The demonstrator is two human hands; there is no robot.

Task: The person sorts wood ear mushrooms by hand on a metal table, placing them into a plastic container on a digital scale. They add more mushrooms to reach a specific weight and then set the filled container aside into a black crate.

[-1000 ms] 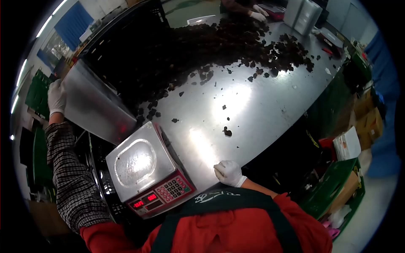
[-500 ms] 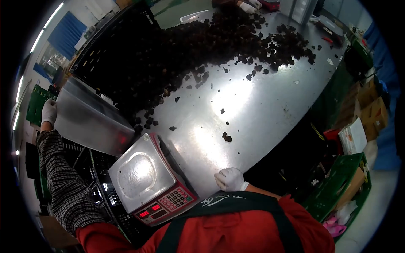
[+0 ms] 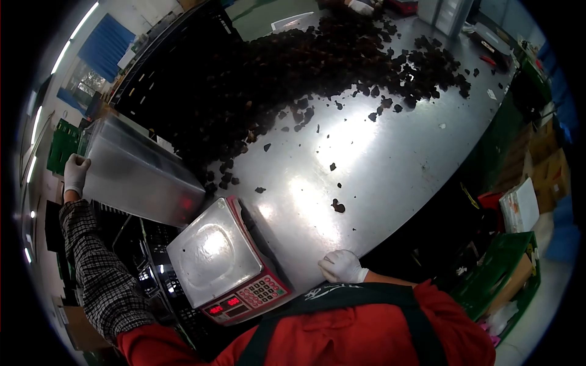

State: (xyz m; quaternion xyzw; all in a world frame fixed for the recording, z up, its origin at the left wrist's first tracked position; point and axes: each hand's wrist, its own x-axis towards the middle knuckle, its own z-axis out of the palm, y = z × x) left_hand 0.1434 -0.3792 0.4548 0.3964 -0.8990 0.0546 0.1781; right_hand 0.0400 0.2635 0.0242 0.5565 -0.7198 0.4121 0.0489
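My left hand (image 3: 75, 174), in a white glove, is closed at the outer end of a grey, semi-clear rectangular bin (image 3: 143, 174). The bin lies on its side at the table's left edge, its inside hidden. My right hand (image 3: 343, 267), also gloved in white, rests as a loose fist on the near edge of the metal table (image 3: 390, 165); nothing shows in it. Between my hands sits a scale (image 3: 213, 247) with a bare steel pan, red-lit digits and a keypad. Beyond it spreads a big heap of dark, crinkled pieces that look like dried fungus (image 3: 293, 67).
Several stray dark pieces, one a larger scrap (image 3: 337, 206), lie on the table. Another person's gloved hand (image 3: 361, 7) is at the far side. A green crate (image 3: 488, 287) stands at right, black crates (image 3: 165, 299) below the scale, and a pale container (image 3: 445, 15) at far right.
The whole view has shifted slightly, so things appear a little further right and down. Both hands keep nearly the same places against the bin and the table.
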